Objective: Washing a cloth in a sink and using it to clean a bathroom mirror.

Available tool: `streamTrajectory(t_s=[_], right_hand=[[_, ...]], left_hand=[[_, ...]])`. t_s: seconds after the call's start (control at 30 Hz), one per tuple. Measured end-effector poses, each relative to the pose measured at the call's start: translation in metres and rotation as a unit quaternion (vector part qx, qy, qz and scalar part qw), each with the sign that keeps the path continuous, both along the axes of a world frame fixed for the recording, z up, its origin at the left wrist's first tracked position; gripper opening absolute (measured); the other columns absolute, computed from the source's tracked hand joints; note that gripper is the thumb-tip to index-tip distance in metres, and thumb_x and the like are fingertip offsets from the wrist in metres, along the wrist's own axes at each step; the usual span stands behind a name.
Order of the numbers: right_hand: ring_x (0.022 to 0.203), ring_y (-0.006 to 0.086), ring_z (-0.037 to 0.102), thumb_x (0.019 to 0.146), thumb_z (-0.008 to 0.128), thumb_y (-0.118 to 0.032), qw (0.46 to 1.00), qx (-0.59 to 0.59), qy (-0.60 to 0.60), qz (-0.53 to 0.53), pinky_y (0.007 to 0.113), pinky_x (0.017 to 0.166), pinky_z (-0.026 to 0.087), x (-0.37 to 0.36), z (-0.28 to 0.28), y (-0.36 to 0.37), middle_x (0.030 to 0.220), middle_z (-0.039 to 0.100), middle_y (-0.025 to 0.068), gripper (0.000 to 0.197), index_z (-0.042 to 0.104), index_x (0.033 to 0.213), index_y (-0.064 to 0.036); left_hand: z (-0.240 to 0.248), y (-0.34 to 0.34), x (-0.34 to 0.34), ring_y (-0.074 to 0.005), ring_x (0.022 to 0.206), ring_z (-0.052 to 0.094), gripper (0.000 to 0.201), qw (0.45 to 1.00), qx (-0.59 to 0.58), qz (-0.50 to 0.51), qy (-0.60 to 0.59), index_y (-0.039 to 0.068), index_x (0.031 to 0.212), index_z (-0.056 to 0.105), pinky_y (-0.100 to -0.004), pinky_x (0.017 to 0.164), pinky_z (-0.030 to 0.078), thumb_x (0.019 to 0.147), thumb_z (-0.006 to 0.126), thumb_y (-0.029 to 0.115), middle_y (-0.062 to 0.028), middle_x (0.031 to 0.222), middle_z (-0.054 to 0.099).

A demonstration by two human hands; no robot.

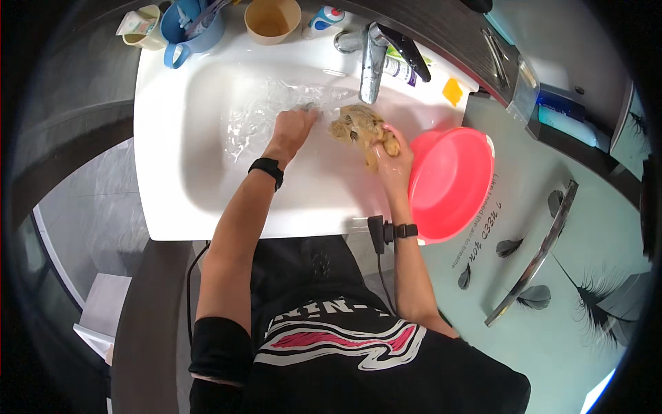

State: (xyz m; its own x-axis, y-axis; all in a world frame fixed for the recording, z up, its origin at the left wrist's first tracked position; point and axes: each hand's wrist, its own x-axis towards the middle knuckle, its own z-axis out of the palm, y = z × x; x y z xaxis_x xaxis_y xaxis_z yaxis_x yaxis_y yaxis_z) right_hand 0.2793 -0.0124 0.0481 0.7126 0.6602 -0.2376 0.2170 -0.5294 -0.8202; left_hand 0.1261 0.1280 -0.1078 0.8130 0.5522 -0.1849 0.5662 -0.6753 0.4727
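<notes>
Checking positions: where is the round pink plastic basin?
Head view, right of centre: the basin sits at the right edge of the white sink, beside the right hand.

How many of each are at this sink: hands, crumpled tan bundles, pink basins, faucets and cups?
Hands: 2 (left hand, right hand)
Crumpled tan bundle: 1
Pink basin: 1
Faucet: 1
Cups: 3 (cream cup, blue cup, tan cup)
Total: 8

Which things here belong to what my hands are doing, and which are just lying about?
Likely in use: tan bundle in the right hand; white sink below the left hand; perhaps pink basin.

Lying about: blue mug; tan cup; yellow piece.
</notes>
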Motion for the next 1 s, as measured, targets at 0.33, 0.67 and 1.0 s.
streamTrajectory(t_s=[0.33,0.67,1.0], right_hand=[[0.088,0.0115,0.064,0.084,0.070,0.002,0.994,0.053,-0.038,0.088,0.028,0.079,0.053,-0.002,-0.025,0.036,0.103,0.069,0.0069,0.036,0.065,0.119,-0.0017],[0.085,0.0138,0.063,0.089,0.072,-0.016,0.946,0.032,0.313,0.079,0.029,0.074,0.052,0.006,-0.037,0.092,0.094,0.066,0.0025,0.034,0.064,0.116,0.0020],[0.085,0.0172,0.067,0.099,0.056,-0.047,0.857,0.013,0.514,-0.008,0.033,0.071,0.057,0.021,-0.082,0.051,0.101,0.067,0.0048,0.043,0.058,0.119,-0.0082]], left_hand=[[0.004,0.006,-0.001,-0.0361,0.081,0.071,0.016,0.996,-0.063,0.064,-0.028,0.009,0.105,0.063,-0.0449,0.068,0.056,0.092,0.054,0.012,-0.0150,0.089,0.072],[0.098,0.028,-0.019,-0.0150,0.108,0.056,0.046,0.683,-0.560,0.344,-0.319,0.008,0.137,0.054,-0.0302,0.093,0.047,0.104,0.052,0.041,-0.0031,0.120,0.060],[0.080,-0.003,0.051,-0.0265,0.075,0.065,0.033,0.709,-0.417,0.408,-0.397,0.002,0.100,0.061,-0.0378,0.074,0.053,0.095,0.068,0.034,-0.0128,0.086,0.068]])
